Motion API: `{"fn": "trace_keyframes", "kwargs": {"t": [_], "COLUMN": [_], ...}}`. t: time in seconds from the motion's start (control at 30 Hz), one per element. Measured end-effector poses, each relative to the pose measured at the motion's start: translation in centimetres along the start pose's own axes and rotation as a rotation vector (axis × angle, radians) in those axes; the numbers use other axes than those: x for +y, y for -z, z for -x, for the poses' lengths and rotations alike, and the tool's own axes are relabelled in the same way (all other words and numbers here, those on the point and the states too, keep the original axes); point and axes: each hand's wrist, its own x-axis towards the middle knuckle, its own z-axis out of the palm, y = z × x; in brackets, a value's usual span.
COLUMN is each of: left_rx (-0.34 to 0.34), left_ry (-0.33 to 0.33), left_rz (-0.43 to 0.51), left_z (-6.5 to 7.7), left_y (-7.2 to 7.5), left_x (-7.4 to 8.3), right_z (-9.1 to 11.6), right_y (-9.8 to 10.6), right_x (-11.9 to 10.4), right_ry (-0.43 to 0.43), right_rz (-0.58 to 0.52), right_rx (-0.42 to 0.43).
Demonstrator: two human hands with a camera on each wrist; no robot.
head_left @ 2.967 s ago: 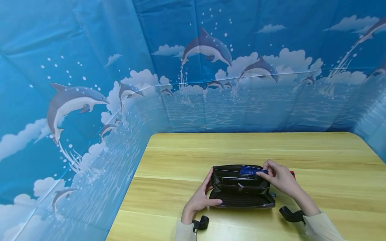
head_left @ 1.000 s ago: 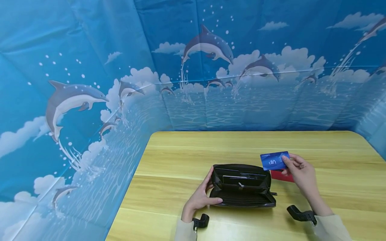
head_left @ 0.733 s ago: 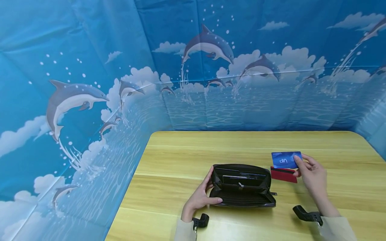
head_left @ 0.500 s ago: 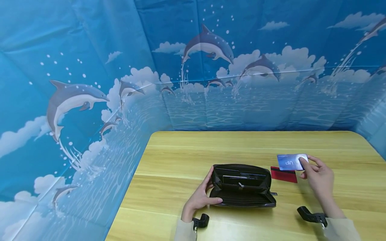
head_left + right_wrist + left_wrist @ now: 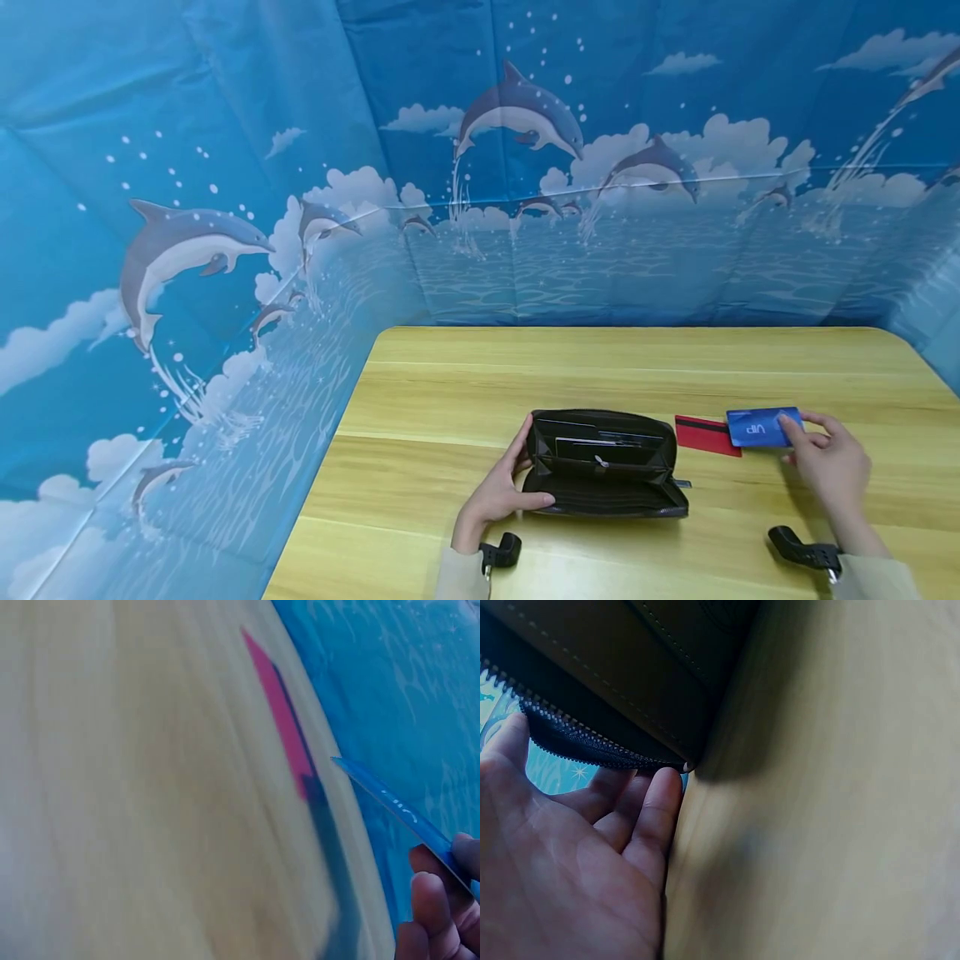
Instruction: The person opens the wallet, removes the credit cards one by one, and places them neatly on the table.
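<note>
A black zip-around wallet [image 5: 600, 475] stands spread wide on the table, with cards tucked in its slots and a zipped pocket in the middle. My left hand [image 5: 501, 492] grips its left end, thumb on the lower flap and fingers behind the upper one. In the left wrist view the fingers touch the zip [image 5: 592, 742] edge. Between thumb and fingers my right hand [image 5: 832, 458] pinches a blue VIP card [image 5: 757, 428] by its right end. The right wrist view shows that card raised above the table. Flat on the wood lies a red card [image 5: 705, 436] with a black stripe, overlapped by the blue card in the head view.
The light wooden table [image 5: 420, 392] reaches back to a blue dolphin-print curtain [image 5: 450, 275], which also hangs along the left and right sides. Black wrist mounts [image 5: 802, 550] stick out from both forearms, low over the table.
My right hand has drawn the blue VIP card out of the wallet and carried it rightward, past the red card, then lower. The left hand and wallet have stayed in place.
</note>
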Motion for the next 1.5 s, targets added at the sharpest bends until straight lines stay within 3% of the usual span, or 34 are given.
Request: {"fn": "trace_keyframes", "kwargs": {"t": [0.2,0.57,0.87,1.5], "left_rx": [0.009,0.011,0.007,0.007], "left_ry": [-0.002,0.014,0.009,0.005], "left_rz": [-0.004,-0.001,0.0,-0.002], "left_z": [0.0,0.1,0.1,-0.1], "left_y": [-0.1,-0.1,0.0,0.0], "left_x": [-1.1,-1.1,-1.2,-1.0], "right_z": [0.0,-1.0,-1.1,-2.3], "right_y": [0.6,1.3,1.2,1.8], "right_x": [0.9,1.7,2.3,2.2], "right_ry": [0.004,-0.152,-0.176,-0.139], "right_rz": [0.163,0.391,0.417,0.45], "right_rx": [-0.021,-0.034,-0.046,-0.109]}}
